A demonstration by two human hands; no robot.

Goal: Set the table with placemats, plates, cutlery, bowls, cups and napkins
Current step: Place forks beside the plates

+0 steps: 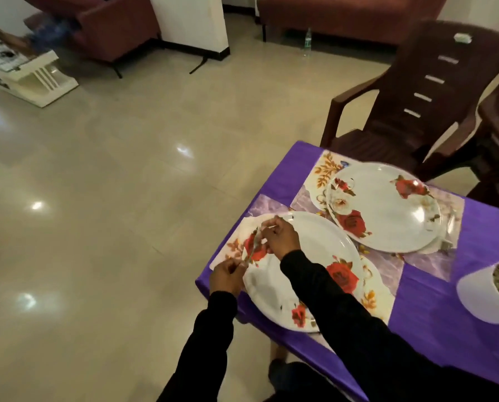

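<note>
Both hands' grip pinching cutlery (252,248), left hand (228,275), right hand (280,237), near plate (309,274)

Head camera looks steeply down, seemingly close, over table (433,288) corner.

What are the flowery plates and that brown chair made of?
The two white round rose-printed plates look like glossy melamine or glazed ceramic; light glints off them, so I can't tell which. The dark brown slatted armchair looks like moulded plastic, one smooth piece with a dull sheen.

Left grip (228,275) and right grip (280,237) both pinched, fingers curled, close together
</note>
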